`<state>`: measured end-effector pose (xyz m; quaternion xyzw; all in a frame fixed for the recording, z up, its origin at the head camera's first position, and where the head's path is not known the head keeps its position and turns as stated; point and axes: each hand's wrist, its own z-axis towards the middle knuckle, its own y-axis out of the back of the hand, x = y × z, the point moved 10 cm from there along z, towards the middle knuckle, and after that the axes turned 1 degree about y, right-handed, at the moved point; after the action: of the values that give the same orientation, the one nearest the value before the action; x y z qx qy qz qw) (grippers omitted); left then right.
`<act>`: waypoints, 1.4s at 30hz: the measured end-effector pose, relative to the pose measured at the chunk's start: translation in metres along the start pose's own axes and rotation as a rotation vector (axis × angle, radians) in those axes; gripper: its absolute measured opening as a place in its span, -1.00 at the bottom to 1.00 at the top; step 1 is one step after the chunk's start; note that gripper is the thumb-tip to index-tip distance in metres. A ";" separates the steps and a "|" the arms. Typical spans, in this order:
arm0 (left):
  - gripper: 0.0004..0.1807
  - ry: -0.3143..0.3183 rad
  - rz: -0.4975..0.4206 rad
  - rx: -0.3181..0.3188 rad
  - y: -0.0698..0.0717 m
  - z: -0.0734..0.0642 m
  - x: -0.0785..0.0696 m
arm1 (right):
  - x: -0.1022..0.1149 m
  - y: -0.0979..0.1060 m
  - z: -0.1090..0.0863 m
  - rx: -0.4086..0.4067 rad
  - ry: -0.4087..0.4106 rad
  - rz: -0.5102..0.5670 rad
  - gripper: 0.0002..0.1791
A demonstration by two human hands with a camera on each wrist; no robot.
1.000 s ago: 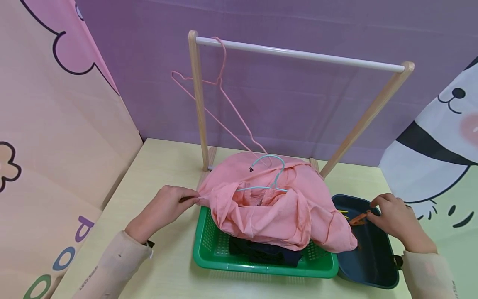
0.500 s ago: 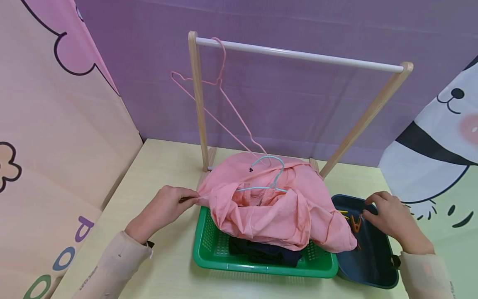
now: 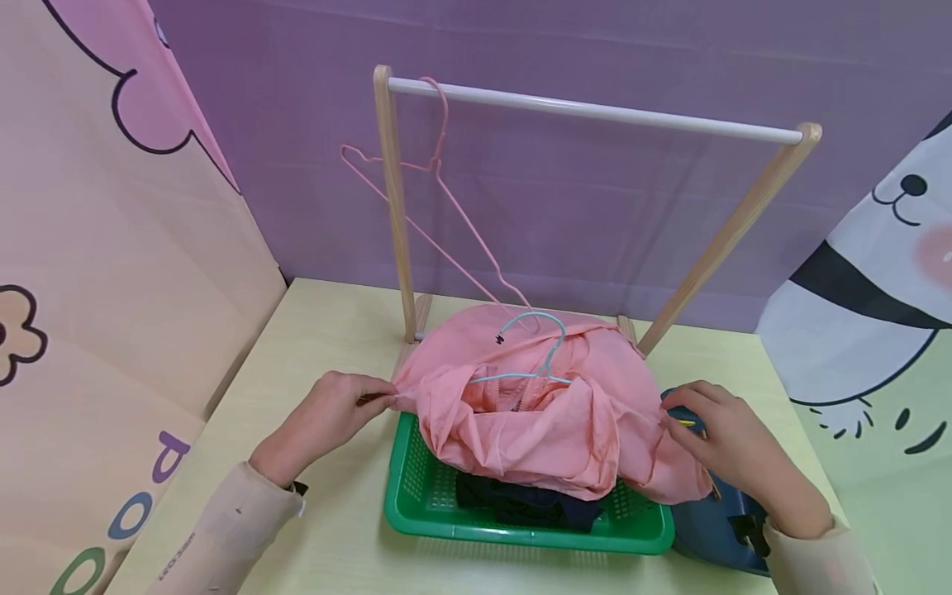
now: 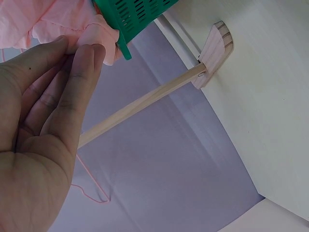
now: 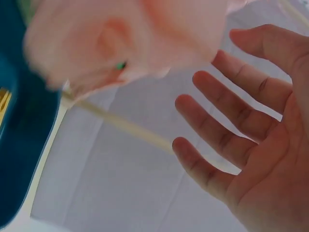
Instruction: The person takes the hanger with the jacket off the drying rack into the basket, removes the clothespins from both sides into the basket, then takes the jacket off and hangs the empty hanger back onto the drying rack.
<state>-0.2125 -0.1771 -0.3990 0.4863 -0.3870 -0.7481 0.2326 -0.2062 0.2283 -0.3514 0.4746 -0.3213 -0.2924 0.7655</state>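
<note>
A pink zip-up garment (image 3: 513,442) lies bunched over the green basket (image 3: 521,539), with a light blue hanger (image 3: 552,357) inside its neck opening. My left hand (image 3: 330,420) pinches the garment's left edge between thumb and fingers; the left wrist view shows the pink cloth (image 4: 99,36) at the fingertips. At the garment's right side is my right hand (image 3: 732,442), fingertips close to the cloth. In the right wrist view that hand (image 5: 260,130) has its fingers spread and apart, holding nothing. Dark folded cloth (image 3: 524,502) lies in the basket, partly hidden.
A dark blue tray (image 3: 710,529) stands right of the basket, partly behind my right hand, with a yellow clothespin (image 3: 686,423) in it. Behind stands a wooden rack with a white rod (image 3: 595,110), from which a pink hanger (image 3: 439,165) hangs.
My right hand let go of an orange clothespin in the tray and moved left to the garment's right side. The left hand keeps its pinch in the same place.
</note>
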 end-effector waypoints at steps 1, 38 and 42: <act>-0.85 0.001 -0.001 0.002 0.000 0.000 0.000 | 0.005 -0.001 0.001 0.000 0.014 0.017 -0.75; -0.77 -0.138 0.040 0.025 -0.005 0.021 -0.049 | 0.034 -0.005 0.005 -0.127 0.234 -0.063 -0.82; -0.79 -0.205 0.044 0.017 -0.005 0.024 -0.065 | 0.035 -0.003 0.005 -0.154 0.260 -0.039 -0.56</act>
<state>-0.2073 -0.1185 -0.3618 0.4006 -0.4257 -0.7853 0.2038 -0.1889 0.1979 -0.3450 0.4547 -0.1868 -0.2670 0.8289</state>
